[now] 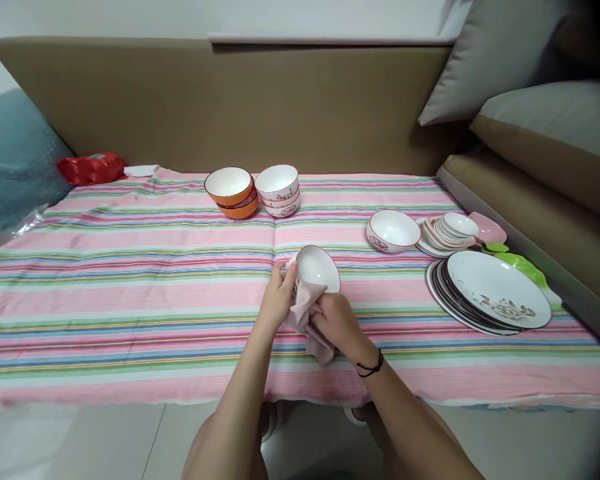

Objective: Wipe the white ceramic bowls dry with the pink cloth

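A white bowl with a red rim [319,267] is tilted toward me above the striped cloth. My left hand [279,295] grips its left side, thumb near the rim and fingers behind. At the bowl's near right edge, my right hand [334,318] is closed on a dusty-pink cloth [303,308], which is bunched against the bowl and hangs down below it. The fingertips of my right hand are partly hidden by the cloth. A dark band circles my right wrist.
Behind stand orange bowls [240,208] and stacked white bowls [279,193]. Rightward are another white bowl [394,230], small dishes [457,227], a pink dish [487,228], a green item [523,267] and stacked plates [500,290]. A red package [93,168] lies far left. Cushions [555,133] flank the right.
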### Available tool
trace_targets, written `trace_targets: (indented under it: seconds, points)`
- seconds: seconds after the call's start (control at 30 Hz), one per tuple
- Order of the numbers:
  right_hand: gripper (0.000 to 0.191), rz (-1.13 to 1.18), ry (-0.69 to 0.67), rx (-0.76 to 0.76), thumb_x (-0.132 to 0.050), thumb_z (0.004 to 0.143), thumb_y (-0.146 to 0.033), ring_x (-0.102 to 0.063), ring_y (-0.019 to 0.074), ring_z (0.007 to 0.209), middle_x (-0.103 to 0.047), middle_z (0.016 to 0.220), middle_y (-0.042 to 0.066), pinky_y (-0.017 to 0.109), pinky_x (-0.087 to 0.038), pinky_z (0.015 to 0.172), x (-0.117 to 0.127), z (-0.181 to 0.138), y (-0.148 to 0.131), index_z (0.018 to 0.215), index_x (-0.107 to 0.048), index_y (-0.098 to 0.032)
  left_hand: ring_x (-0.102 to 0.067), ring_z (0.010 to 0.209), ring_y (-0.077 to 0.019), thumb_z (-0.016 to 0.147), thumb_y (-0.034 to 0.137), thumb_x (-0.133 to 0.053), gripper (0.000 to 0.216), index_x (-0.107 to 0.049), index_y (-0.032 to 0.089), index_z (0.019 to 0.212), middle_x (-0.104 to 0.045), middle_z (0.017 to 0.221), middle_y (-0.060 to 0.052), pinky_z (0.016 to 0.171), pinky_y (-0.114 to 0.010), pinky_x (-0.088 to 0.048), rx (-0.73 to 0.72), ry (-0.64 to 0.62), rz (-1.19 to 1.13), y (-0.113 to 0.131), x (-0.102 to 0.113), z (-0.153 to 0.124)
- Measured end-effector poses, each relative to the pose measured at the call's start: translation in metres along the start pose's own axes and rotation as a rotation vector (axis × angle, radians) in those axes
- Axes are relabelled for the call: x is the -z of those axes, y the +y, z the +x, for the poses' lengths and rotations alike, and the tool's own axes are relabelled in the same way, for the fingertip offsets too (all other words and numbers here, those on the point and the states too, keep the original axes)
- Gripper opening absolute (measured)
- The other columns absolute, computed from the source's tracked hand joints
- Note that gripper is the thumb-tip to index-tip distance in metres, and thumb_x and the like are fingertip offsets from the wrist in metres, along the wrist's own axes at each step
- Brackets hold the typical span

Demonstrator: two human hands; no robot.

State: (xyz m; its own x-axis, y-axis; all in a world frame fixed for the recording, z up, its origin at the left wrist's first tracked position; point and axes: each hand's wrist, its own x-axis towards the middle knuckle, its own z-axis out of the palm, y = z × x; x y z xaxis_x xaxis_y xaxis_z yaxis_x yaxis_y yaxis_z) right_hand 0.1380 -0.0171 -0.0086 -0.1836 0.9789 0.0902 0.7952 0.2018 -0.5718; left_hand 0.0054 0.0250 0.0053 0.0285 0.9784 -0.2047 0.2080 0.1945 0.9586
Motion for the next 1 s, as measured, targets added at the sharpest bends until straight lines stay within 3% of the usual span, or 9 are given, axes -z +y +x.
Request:
trace_targets:
  seconds: [0.17, 0.27, 0.37, 0.47, 0.6, 0.7, 0.8, 0.9, 1.0]
  points:
    - [0.021, 0.244, 0.043, -0.047, -0.042, 0.073, -0.004, -0.060, 0.0164, 0.065, -0.068, 0.073, 0.005, 0.023, -0.039, 0.057, 0.002, -0.002, 0.002, 0.071, -0.058, -0.016, -0.059, 0.087, -0.0177, 0.079, 0.060, -0.059, 0.080, -0.032, 0.017, 0.140, -0.062, 0.102, -0.008, 0.079, -0.028, -0.043, 0.015, -0.031, -0.037, -0.002, 0.002, -0.002]
    - [0.020, 0.149, -0.006, -0.028, -0.043, 0.078, -0.009, -0.060, 0.0178, 0.070, -0.069, 0.078, 0.006, 0.025, -0.042, 0.062, 0.005, -0.001, 0.003, 0.075, -0.062, -0.016, -0.059, 0.088, -0.0180, 0.077, 0.057, -0.063, 0.073, -0.039, 0.018, 0.134, -0.062, 0.101, -0.007, 0.077, -0.028, -0.042, 0.004, -0.055, -0.006, 0.000, 0.005, -0.006]
    - [0.018, -0.013, 0.006, 0.060, -0.049, 0.081, -0.015, -0.060, 0.0227, 0.091, -0.069, 0.093, 0.009, 0.033, -0.045, 0.083, 0.006, 0.001, 0.012, 0.087, -0.066, -0.016, -0.058, 0.074, -0.0158, 0.079, 0.055, -0.060, 0.060, -0.044, 0.018, 0.124, -0.061, 0.088, -0.003, 0.068, -0.027, -0.043, -0.004, -0.136, 0.000, 0.003, 0.008, -0.009]
    - [0.030, -0.112, 0.000, 0.170, -0.056, 0.082, -0.022, -0.050, 0.0275, 0.119, -0.065, 0.115, 0.010, 0.045, -0.032, 0.107, 0.002, 0.003, 0.023, 0.110, -0.066, -0.019, -0.056, 0.069, -0.0144, 0.080, 0.056, -0.060, 0.053, -0.048, 0.018, 0.115, -0.059, 0.084, -0.001, 0.064, -0.027, -0.043, -0.020, -0.197, 0.005, 0.004, 0.010, -0.011]
    - [0.045, -0.183, 0.020, 0.172, -0.057, 0.084, -0.023, -0.031, 0.0299, 0.138, -0.052, 0.138, 0.012, 0.052, -0.022, 0.113, -0.004, 0.005, 0.028, 0.129, -0.057, -0.021, -0.055, 0.068, -0.0140, 0.080, 0.056, -0.059, 0.049, -0.049, 0.018, 0.109, -0.057, 0.079, 0.001, 0.065, -0.026, -0.044, 0.018, -0.239, 0.004, 0.002, 0.010, -0.011]
    - [0.031, -0.197, -0.002, 0.152, -0.053, 0.087, -0.019, -0.048, 0.0283, 0.124, -0.064, 0.120, 0.013, 0.045, -0.030, 0.109, -0.002, 0.007, 0.022, 0.115, -0.065, -0.018, -0.056, 0.070, -0.0149, 0.073, 0.055, -0.068, 0.055, -0.050, 0.018, 0.110, -0.059, 0.079, 0.000, 0.064, -0.026, -0.043, 0.035, -0.241, 0.037, 0.001, 0.010, -0.012]
    - [0.020, -0.166, -0.003, 0.043, -0.049, 0.086, -0.017, -0.061, 0.0214, 0.083, -0.070, 0.086, 0.010, 0.031, -0.045, 0.079, 0.004, 0.008, 0.012, 0.085, -0.069, -0.016, -0.058, 0.074, -0.0171, 0.069, 0.055, -0.071, 0.062, -0.051, 0.017, 0.114, -0.060, 0.080, -0.001, 0.064, -0.026, -0.044, 0.050, -0.246, 0.058, 0.001, 0.010, -0.013]
    - [0.018, -0.034, 0.052, -0.032, -0.052, 0.079, -0.016, -0.051, 0.0149, 0.057, -0.061, 0.062, 0.004, 0.025, -0.035, 0.054, 0.007, 0.008, 0.006, 0.062, -0.058, -0.017, -0.060, 0.081, -0.0200, 0.076, 0.059, -0.062, 0.060, -0.051, 0.016, 0.116, -0.063, 0.085, -0.005, 0.071, -0.029, -0.045, 0.054, -0.246, 0.055, 0.003, 0.009, -0.012]
    - [0.021, 0.196, 0.097, 0.020, -0.050, 0.070, -0.010, -0.045, 0.0116, 0.052, -0.052, 0.054, -0.001, 0.023, -0.031, 0.051, 0.006, 0.005, 0.003, 0.052, -0.044, -0.019, -0.058, 0.103, -0.0253, 0.083, 0.058, -0.055, 0.058, -0.050, 0.015, 0.122, -0.063, 0.111, -0.012, 0.086, -0.034, -0.044, 0.030, -0.184, 0.049, 0.002, 0.009, -0.009]
